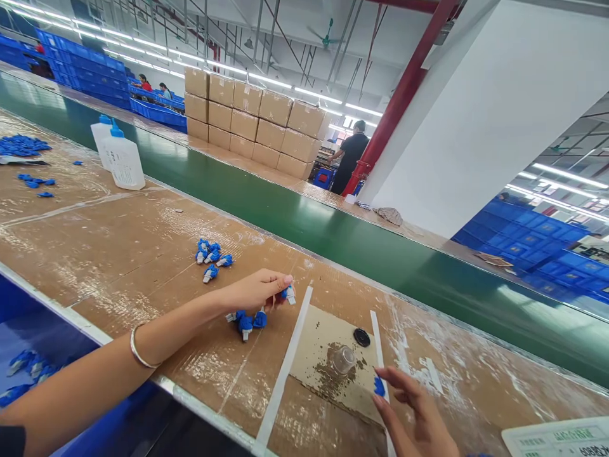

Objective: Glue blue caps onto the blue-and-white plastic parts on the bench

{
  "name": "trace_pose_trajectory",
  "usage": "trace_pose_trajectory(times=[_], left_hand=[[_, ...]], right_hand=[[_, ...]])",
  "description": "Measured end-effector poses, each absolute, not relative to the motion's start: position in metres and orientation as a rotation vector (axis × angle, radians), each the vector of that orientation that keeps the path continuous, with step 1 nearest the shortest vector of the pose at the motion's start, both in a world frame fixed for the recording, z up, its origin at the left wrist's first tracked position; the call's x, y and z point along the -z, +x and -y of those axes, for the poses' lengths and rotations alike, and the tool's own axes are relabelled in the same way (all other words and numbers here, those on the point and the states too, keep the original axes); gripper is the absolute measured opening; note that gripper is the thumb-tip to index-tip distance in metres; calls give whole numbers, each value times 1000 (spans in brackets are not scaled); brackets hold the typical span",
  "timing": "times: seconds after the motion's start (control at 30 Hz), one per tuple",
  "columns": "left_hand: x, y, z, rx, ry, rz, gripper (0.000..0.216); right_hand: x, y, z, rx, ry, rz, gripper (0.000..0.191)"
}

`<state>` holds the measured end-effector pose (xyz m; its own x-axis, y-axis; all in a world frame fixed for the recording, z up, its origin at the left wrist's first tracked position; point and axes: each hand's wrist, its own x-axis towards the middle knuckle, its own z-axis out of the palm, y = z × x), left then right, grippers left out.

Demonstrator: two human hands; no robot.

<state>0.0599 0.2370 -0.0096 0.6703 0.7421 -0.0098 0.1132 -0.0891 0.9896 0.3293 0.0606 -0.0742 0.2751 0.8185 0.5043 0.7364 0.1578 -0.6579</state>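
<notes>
My left hand (pixel 266 289) is closed on a small blue part with a white end (pixel 289 294), pinched between thumb and fingers above the worktable. My right hand (pixel 416 409) pinches a small blue piece (pixel 379 386) between thumb and index finger, at the right edge of a beige board (pixel 311 330). On that board stands a small clear cup (pixel 343 360), ringed by dark wet spots, with a round black cap (pixel 361 337) behind it. Several blue-and-white parts (pixel 245 324) lie just under my left hand, and another cluster of them (pixel 212 252) sits farther back.
White tape strips (pixel 285 368) flank the board. Two white bottles with blue caps (pixel 124 158) and blue pieces (pixel 23 146) are at left. A green conveyor belt (pixel 266 197) runs behind the table (pixel 128 247). Below the front edge, a blue bin (pixel 57 397) holds parts. A person (pixel 349 158) stands beyond.
</notes>
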Motion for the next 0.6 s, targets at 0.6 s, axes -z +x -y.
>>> trace_pose_trajectory(times=[0.6], left_hand=[[27, 94, -182, -444, 1201, -370, 49]], right_hand=[[75, 271, -89, -974, -1042, 928, 34]])
